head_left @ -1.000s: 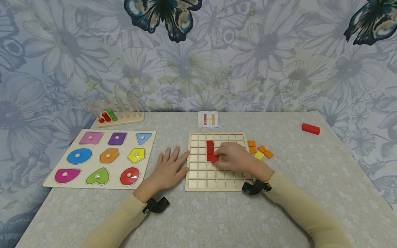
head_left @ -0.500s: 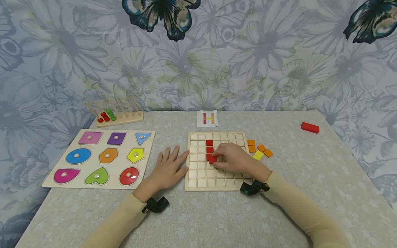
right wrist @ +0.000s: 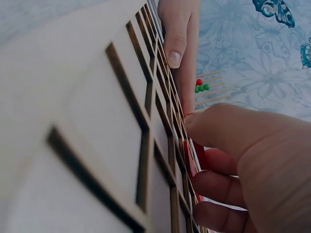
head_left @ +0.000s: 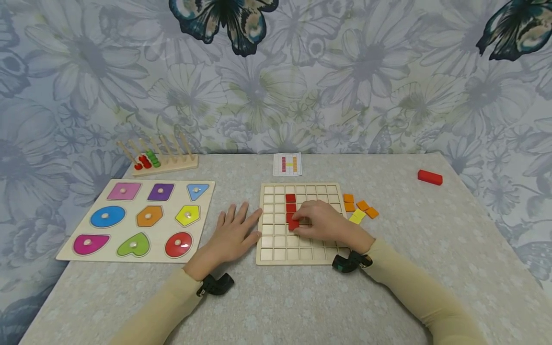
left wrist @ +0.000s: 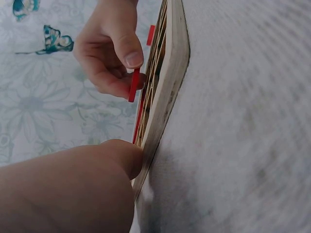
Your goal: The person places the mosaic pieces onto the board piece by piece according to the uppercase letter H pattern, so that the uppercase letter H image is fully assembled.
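A wooden grid board (head_left: 297,262) lies on the table, with three red square tiles (head_left: 291,208) set in one column. My right hand (head_left: 322,221) is over the board and pinches another red square tile (head_left: 293,225) between thumb and fingers, just below that column. In the left wrist view this held tile (left wrist: 134,86) is tilted, its edge close to the grid. My left hand (head_left: 234,235) rests with fingers spread on the table, thumb and index fingertip at the board's left edge. Its thumb (right wrist: 176,51) also shows at the far side in the right wrist view.
Several orange tiles (head_left: 349,207) and yellow tiles (head_left: 357,216) lie right of the board. Behind it is a pattern card (head_left: 287,164). A shape puzzle (head_left: 157,239) and a peg stand with beads (head_left: 172,168) are at left; a red block (head_left: 430,177) is far right.
My right hand has shifted the red tile slightly left and down, to beneath the red column, and more of its face shows. The left hand stays in place at the board's edge.
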The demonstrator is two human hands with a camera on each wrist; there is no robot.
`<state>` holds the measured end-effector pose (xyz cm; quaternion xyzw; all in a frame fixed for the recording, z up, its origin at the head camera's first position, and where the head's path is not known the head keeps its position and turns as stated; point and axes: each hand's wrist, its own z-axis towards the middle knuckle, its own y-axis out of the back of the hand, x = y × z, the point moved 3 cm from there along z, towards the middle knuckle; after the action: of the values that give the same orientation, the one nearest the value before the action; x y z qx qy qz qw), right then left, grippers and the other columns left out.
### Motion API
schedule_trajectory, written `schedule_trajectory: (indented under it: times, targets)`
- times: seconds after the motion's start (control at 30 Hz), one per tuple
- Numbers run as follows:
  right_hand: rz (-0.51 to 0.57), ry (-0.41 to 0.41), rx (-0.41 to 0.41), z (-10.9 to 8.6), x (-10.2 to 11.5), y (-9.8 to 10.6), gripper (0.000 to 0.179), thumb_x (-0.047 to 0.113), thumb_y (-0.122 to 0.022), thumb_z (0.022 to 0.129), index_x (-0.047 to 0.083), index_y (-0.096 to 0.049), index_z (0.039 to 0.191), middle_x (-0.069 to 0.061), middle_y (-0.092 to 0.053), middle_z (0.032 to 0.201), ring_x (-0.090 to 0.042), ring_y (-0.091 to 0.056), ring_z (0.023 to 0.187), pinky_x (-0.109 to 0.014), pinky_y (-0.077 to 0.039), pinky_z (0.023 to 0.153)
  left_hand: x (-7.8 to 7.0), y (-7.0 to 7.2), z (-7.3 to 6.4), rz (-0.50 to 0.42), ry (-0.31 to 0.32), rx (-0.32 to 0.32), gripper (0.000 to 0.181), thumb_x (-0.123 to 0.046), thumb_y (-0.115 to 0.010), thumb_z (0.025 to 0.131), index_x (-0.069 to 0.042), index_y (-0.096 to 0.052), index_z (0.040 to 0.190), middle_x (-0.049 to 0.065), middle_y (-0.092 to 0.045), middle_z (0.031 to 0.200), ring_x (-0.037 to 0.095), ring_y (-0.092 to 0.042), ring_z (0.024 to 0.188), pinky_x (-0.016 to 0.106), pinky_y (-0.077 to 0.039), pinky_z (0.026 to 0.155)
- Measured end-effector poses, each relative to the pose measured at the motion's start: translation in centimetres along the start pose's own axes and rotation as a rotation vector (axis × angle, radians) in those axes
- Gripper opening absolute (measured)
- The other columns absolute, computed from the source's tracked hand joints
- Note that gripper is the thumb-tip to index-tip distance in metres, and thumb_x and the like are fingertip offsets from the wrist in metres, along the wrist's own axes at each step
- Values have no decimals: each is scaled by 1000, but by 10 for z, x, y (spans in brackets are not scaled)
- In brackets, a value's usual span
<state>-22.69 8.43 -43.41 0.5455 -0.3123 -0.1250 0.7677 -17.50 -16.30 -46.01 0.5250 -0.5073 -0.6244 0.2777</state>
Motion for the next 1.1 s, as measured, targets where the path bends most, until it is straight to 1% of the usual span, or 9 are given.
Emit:
schedule_trajectory:
  times: [0.3, 0.53, 0.77, 1.1]
  targets:
    - [13, -13, 13, -1, 1, -2, 23, 27, -80, 87, 12, -80, 104, 3, -72, 95, -11, -61, 86, -31, -51, 82, 1, -1, 1, 3, 5, 8, 64, -44, -47, 106, -18, -31, 162, 25, -15, 170, 54, -4, 156, 75, -7, 119]
    - [16, -12, 15, 0, -2, -5, 22, 27, -80, 86, 13, -80, 104, 4, -71, 93, -10, -57, 83, -28, -49, 77, 1, 0, 1, 6, 0, 0, 63, -40, -47, 105, -16, -33, 162, 26, -18, 169, 56, -6, 155, 75, -8, 118]
    - [16, -10, 17, 0, 0, -6, 23, 27, -81, 86, 14, -80, 104, 3, -72, 95, -11, -60, 85, -30, -51, 80, 0, 1, 0, -1, 6, 2, 63, -41, -47, 106, -16, -32, 162, 26, -17, 169, 55, -6, 155, 75, -8, 119]
    - [32, -23, 22, -1, 0, -6, 20, 28, -82, 85, 14, -80, 100, 4, -71, 94, -10, -58, 83, -28, -50, 79, 0, 0, 0, -1, 3, 2, 63, -40, -48, 105, -15, -33, 161, 27, -17, 168, 56, -6, 155, 75, -8, 118]
